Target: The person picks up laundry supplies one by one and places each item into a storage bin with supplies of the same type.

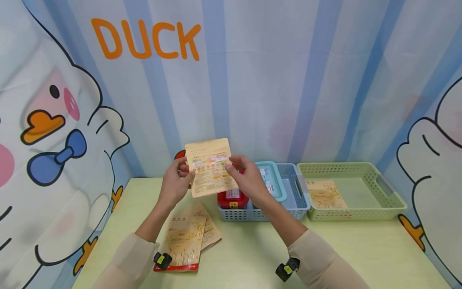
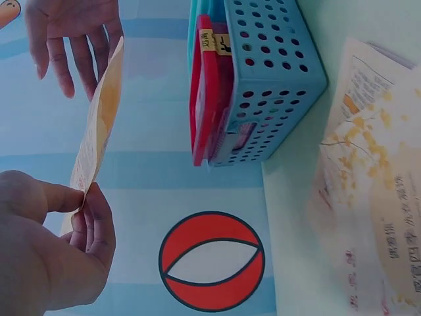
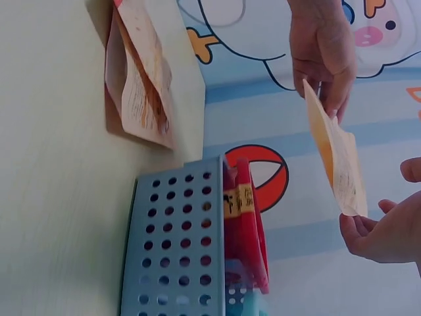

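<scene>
A flat beige food pouch (image 1: 209,176) with small print is held up above the table, its printed side towards me. My left hand (image 1: 174,182) pinches its left edge between thumb and fingers, as the left wrist view shows plainly. At the opposite edge is my right hand (image 1: 252,182); in the right wrist view its fingertips (image 3: 355,227) touch the pouch while the thumb stands apart from it. Two similar pouches (image 1: 184,241) lie overlapping on the table below, the upper one with a red bottom band.
A blue perforated basket (image 1: 245,216) holds red-lidded containers (image 1: 232,202) and a teal-lidded box (image 1: 272,180). To its right, a green basket (image 1: 361,214) contains another beige pouch (image 1: 326,194). A cartoon duck curtain (image 1: 252,80) hangs behind the table (image 1: 252,257).
</scene>
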Available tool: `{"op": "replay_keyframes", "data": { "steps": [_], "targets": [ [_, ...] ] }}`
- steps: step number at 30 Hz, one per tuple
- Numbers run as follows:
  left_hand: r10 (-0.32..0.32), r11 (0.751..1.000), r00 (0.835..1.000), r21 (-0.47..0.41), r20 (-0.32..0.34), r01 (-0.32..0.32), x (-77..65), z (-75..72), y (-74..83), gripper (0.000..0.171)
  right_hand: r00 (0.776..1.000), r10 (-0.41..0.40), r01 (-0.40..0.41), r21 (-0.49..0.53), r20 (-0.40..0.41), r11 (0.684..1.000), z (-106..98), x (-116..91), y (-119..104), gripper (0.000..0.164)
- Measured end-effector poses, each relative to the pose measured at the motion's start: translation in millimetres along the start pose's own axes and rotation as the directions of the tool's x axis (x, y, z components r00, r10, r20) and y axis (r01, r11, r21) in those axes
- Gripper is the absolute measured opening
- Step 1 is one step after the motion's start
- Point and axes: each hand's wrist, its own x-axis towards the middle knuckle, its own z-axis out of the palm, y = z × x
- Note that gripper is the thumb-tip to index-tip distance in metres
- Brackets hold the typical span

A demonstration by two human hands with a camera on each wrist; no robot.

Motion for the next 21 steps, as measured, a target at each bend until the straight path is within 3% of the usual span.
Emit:
{"op": "replay_keyframes", "data": {
  "steps": [6, 13, 21],
  "targets": [
    [0.032, 0.999, 0.999, -0.017, 0.014, -0.032, 4.1, 12.2, 14.0, 0.056, 0.999, -0.034, 0.034, 0.039, -0.005, 0.999, -17.7, -2.0, 6.9, 0.050],
    [0.064, 0.997, 0.998, 0.036, 0.010, -0.064, 9.2, 28.3, 25.9, 0.056, 0.996, -0.090, 0.091, 0.063, -0.011, 0.994, -37.2, -3.3, 12.5, 0.050],
    [0.064, 0.998, 0.998, 0.023, 0.001, -0.064, 9.0, 43.2, 34.4, 0.056, 0.998, -0.055, 0.057, 0.080, -0.035, 0.995, -50.7, -3.0, 17.8, 0.051]
  ]
}}
